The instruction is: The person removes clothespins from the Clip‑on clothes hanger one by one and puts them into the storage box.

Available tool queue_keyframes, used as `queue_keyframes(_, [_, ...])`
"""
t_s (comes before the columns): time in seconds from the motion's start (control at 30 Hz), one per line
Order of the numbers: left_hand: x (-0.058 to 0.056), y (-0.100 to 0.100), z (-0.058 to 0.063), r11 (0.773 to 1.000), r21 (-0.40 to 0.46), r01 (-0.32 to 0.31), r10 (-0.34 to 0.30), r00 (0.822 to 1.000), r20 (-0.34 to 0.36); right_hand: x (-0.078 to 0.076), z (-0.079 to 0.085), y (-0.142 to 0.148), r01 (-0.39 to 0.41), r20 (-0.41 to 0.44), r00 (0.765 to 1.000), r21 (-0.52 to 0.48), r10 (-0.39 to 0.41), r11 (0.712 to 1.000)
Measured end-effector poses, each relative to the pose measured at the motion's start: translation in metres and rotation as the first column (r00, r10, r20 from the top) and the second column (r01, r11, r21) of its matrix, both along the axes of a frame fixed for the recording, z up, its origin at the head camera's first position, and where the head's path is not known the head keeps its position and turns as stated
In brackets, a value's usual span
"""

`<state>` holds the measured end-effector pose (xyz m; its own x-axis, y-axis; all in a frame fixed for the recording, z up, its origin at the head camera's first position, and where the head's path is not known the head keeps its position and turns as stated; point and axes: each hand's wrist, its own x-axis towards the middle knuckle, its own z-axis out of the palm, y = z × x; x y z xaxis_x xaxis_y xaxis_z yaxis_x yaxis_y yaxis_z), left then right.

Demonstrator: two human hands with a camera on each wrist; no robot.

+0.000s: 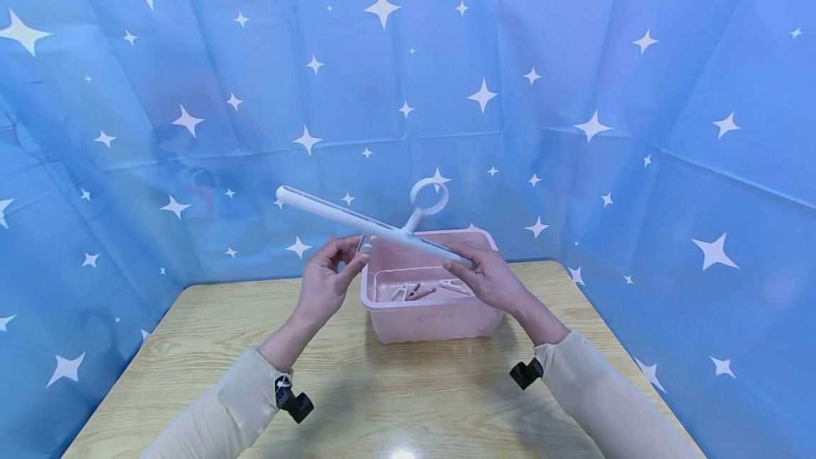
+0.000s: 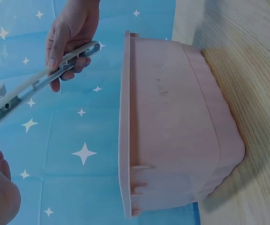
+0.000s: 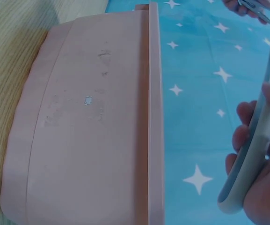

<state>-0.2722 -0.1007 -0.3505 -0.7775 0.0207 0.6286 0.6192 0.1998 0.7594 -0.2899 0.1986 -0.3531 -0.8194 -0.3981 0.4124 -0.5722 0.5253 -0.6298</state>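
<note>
A white clothes hanger (image 1: 344,216) with a ring-shaped hook (image 1: 416,218) is held tilted above a pink bin, its left end higher. My right hand (image 1: 494,278) grips the hanger's lower right end; in the right wrist view, fingers (image 3: 241,137) wrap round the bar. Below the middle of the bar, my left hand (image 1: 325,285) pinches a small grey-white clothespin (image 1: 365,243), which also shows as an opened-looking clip (image 3: 255,6) in the right wrist view. Whether the clothespin touches the bar I cannot tell.
The pink bin (image 1: 433,321) stands on a wood-grain table (image 1: 255,303) under the hands. Inside lie several clothespins, among them a pink clothespin (image 1: 421,294) and a white clothespin (image 1: 399,292). A blue curtain (image 1: 357,91) with white stars encloses the back and sides.
</note>
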Motion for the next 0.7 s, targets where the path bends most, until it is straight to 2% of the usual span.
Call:
queue_keyframes(0.23, [0.001, 0.001, -0.001, 0.998, -0.033, -0.059, 0.055, 0.994, -0.093, 0.000, 0.000, -0.001, 0.007, -0.004, 1.000, 0.003, -0.007, 1.000])
queue_keyframes(0.4, [0.016, 0.007, 0.012, 0.995, -0.019, -0.096, 0.092, 0.986, -0.138, -0.001, 0.000, -0.001, -0.004, 0.001, 1.000, 0.002, 0.004, 1.000])
queue_keyframes(0.47, [0.018, 0.009, 0.014, 0.994, -0.015, -0.104, 0.101, 0.985, -0.143, -0.001, 0.000, -0.001, -0.008, -0.003, 1.000, 0.005, 0.008, 1.000])
queue_keyframes(0.63, [0.003, 0.002, 0.000, 0.996, -0.035, -0.083, 0.079, 0.990, -0.116, -0.002, -0.001, -0.001, 0.001, -0.008, 1.000, 0.003, -0.001, 1.000])
queue_keyframes(0.7, [0.001, 0.001, -0.001, 0.997, -0.036, -0.062, 0.059, 0.994, -0.092, -0.002, -0.002, -0.002, 0.002, -0.001, 1.000, -0.006, -0.002, 1.000])
